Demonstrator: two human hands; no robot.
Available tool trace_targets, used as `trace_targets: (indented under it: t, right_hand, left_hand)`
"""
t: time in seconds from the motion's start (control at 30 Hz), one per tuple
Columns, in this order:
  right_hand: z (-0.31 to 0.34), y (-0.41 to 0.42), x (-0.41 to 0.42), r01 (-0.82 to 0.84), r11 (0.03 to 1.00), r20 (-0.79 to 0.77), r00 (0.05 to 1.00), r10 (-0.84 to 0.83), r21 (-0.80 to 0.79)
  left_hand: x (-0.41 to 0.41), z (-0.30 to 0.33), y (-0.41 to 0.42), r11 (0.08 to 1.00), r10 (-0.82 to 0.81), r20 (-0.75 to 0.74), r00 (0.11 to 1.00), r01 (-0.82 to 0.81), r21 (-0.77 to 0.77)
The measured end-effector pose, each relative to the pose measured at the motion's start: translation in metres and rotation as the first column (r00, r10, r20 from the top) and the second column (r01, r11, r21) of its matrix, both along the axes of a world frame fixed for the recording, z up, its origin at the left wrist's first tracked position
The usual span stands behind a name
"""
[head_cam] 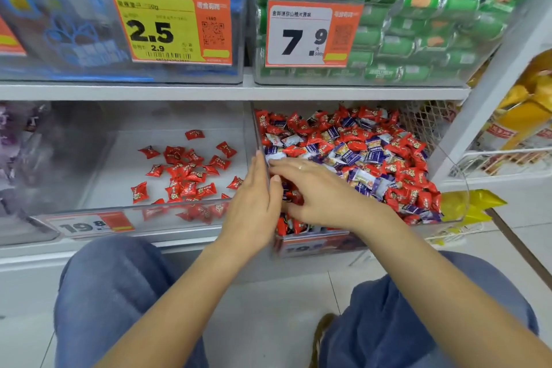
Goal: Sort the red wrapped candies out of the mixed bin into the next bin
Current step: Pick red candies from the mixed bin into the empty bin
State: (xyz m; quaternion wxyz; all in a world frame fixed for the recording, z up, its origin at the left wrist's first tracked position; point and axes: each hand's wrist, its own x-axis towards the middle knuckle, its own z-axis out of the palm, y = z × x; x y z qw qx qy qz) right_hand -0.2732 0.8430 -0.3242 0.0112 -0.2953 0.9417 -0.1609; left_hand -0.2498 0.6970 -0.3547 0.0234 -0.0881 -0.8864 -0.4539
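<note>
Left hand (254, 203) flat, fingers straight against clear divider wall (260, 155), right hand (313, 191) fingers extended over mixed bin (448, 218), grasp indeterminate, sorted red wrapped candies (185, 173) in next bin (149, 206) left of fingers.

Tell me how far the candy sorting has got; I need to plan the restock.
Early days, by the look of it. Done: a few dozen red candies lie loose in the left bin. In hand: the right hand lies flat on the pile in the mixed bin, and the left hand rests at the divider; neither visibly holds a candy. Left: many red candies remain among the purple ones.
</note>
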Motion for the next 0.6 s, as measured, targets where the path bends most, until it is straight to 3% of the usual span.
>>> trace_targets:
  t: [0.07,0.17,0.27,0.33,0.43,0.5,0.6]
  right_hand:
    - [-0.008,-0.004,-0.009,-0.026,0.99,-0.01,1.0,0.027,0.141]
    - [-0.018,0.014,-0.014,-0.001,0.943,-0.215,0.973,0.078,0.334]
    - [-0.017,0.049,-0.017,0.126,0.947,-0.349,0.937,-0.016,0.295]
    - [-0.012,0.075,-0.018,0.209,0.941,-0.315,0.941,-0.12,0.265]
    - [-0.004,0.099,-0.008,0.268,0.952,-0.195,0.951,-0.238,0.145]
    - [0.0,0.106,0.002,0.303,0.951,-0.092,0.947,-0.307,-0.055]
    - [0.002,0.118,0.016,0.385,0.839,-0.03,0.903,-0.429,-0.384]
  left_hand:
    - [0.0,0.001,-0.001,1.0,-0.005,-0.004,1.0,0.005,-0.009]
    - [0.001,0.0,-0.001,0.999,-0.011,-0.022,1.0,0.01,-0.031]
    - [0.001,-0.001,-0.002,0.999,-0.01,-0.036,0.999,0.008,-0.045]
    - [0.001,-0.003,-0.001,0.999,-0.008,-0.047,0.999,0.006,-0.045]
    - [0.001,-0.004,0.001,0.999,-0.005,-0.053,0.999,0.002,-0.052]
    - [0.0,-0.005,0.0,0.998,-0.004,-0.038,0.999,0.002,-0.059]
    - [-0.004,-0.006,-0.004,0.999,-0.033,-0.004,0.999,0.033,-0.039]
